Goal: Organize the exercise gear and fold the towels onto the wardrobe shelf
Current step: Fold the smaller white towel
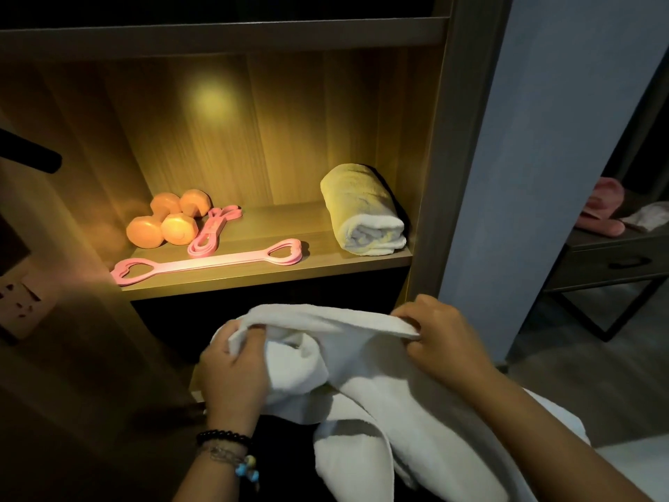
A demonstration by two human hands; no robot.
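Observation:
Below the lit wardrobe shelf (325, 262) I hold a white towel (362, 375). My left hand (231, 378) grips its bunched left end, and my right hand (441, 338) pinches the top edge at the right; the rest hangs down in loose folds. A folded white towel (365, 211) lies at the shelf's right end. Two orange dumbbells (166, 222) sit at the left. Beside them lie a coiled pink resistance band (211, 230) and a long pink pull strap (210, 262) with heart-shaped handles along the front edge.
The wardrobe's side post (449, 157) and a grey wall (543, 157) stand to the right. Further right, a dark side table (611, 262) with a drawer carries pink items (601, 208). A wall socket (21, 302) sits at the left.

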